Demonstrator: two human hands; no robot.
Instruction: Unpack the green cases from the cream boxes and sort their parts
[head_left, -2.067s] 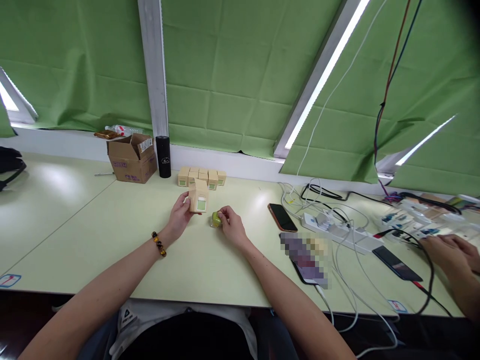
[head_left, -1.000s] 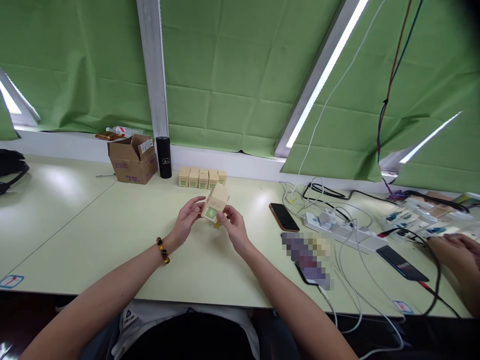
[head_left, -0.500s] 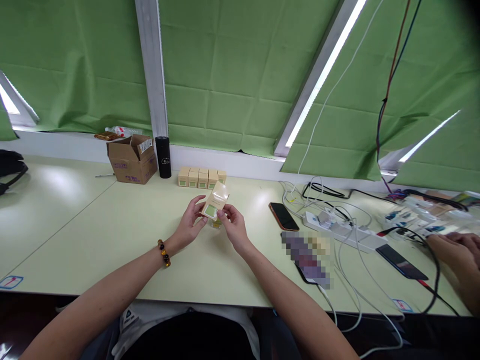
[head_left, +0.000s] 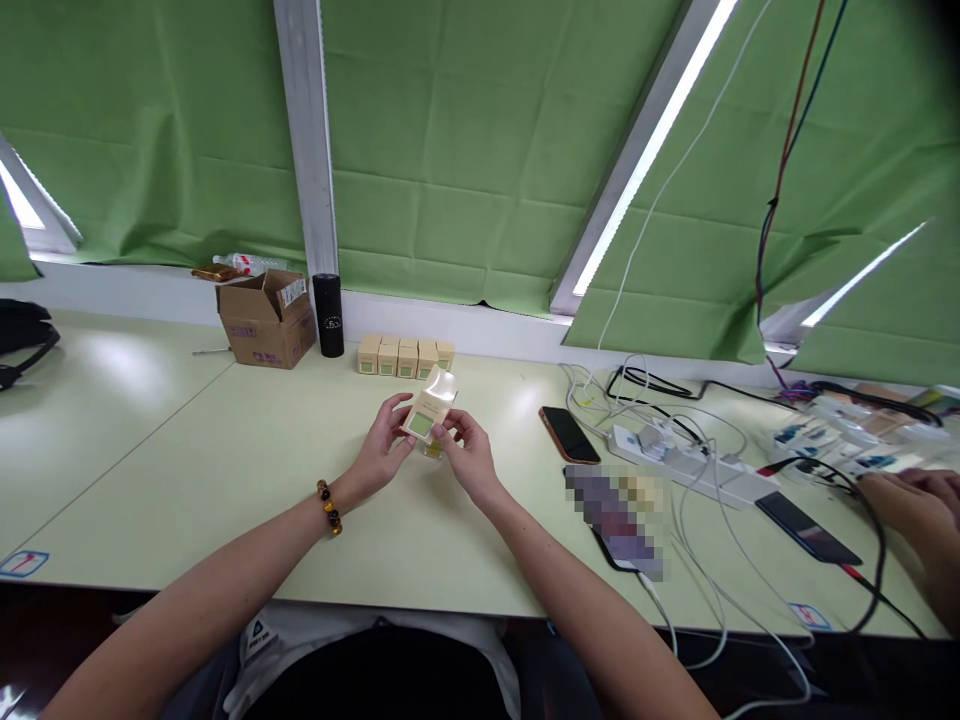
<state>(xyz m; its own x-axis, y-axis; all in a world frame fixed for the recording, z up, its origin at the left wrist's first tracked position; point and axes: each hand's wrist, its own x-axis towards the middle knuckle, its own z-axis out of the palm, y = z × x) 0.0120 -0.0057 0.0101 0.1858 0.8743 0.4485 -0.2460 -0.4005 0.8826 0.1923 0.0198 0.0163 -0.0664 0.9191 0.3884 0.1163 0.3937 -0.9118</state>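
Observation:
A small tan carton (head_left: 427, 408) with a green square label is held tilted above the pale green table (head_left: 225, 470), its top flap open. My left hand (head_left: 381, 445) grips its left side. My right hand (head_left: 466, 452) holds its right side with thumb and fingertips. Just below the carton, between my hands, part of a small yellow-green jar (head_left: 430, 450) shows on the table. A row of several matching cartons (head_left: 403, 356) stands farther back near the window ledge.
An open cardboard box (head_left: 266, 316) and a black cylinder (head_left: 328, 314) stand at the back left. To the right lie a phone (head_left: 568, 434), a power strip (head_left: 686, 462) with tangled cables, and another phone (head_left: 808, 526). Another person's hand (head_left: 907, 500) rests at the far right.
My right hand left the yellow-green jar on the table and joined my left hand on the carton. The carton has been tilted and its top flap is now open.

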